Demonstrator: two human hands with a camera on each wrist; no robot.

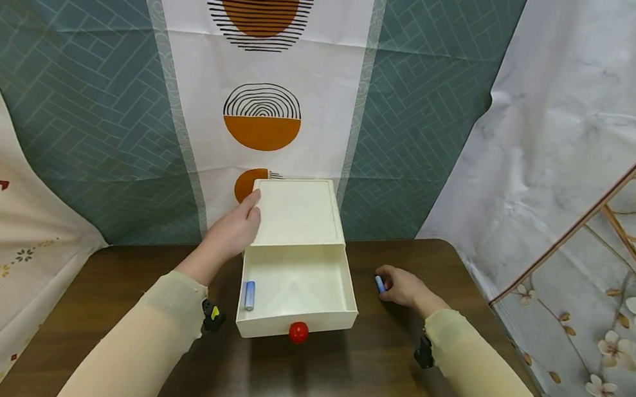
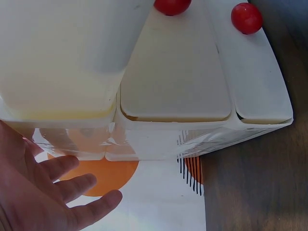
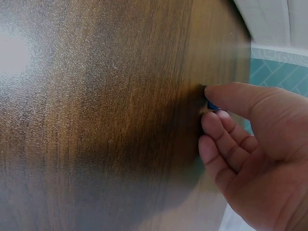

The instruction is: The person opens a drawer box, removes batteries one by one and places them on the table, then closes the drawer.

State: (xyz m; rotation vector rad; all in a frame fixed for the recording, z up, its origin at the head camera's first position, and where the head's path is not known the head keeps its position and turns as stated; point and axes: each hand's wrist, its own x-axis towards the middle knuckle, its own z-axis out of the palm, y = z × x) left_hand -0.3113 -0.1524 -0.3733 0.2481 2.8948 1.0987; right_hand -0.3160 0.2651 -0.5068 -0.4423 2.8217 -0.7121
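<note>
A white drawer cabinet (image 1: pixel 297 212) stands on the table with its top drawer (image 1: pixel 300 281) pulled out. In that drawer, along the left wall, lies a blue battery (image 1: pixel 249 295). My left hand (image 1: pixel 236 229) rests against the cabinet's left side near the top edge; the left wrist view shows its fingers (image 2: pixel 79 187) fairly straight and spread. To the right of the cabinet, my right hand (image 1: pixel 398 286) pinches a second blue battery (image 1: pixel 380 284) low over the table. Thumb and fingertips hide most of this battery (image 3: pixel 211 105) in the right wrist view.
Round red knobs mark the drawer fronts, one on the pulled-out drawer (image 1: pixel 299 332) and another on a lower one (image 2: pixel 247 18). The dark wooden table (image 1: pixel 392 374) meets patterned cloth behind (image 1: pixel 417 138) and a floral cloth (image 1: pixel 603 306) on the right.
</note>
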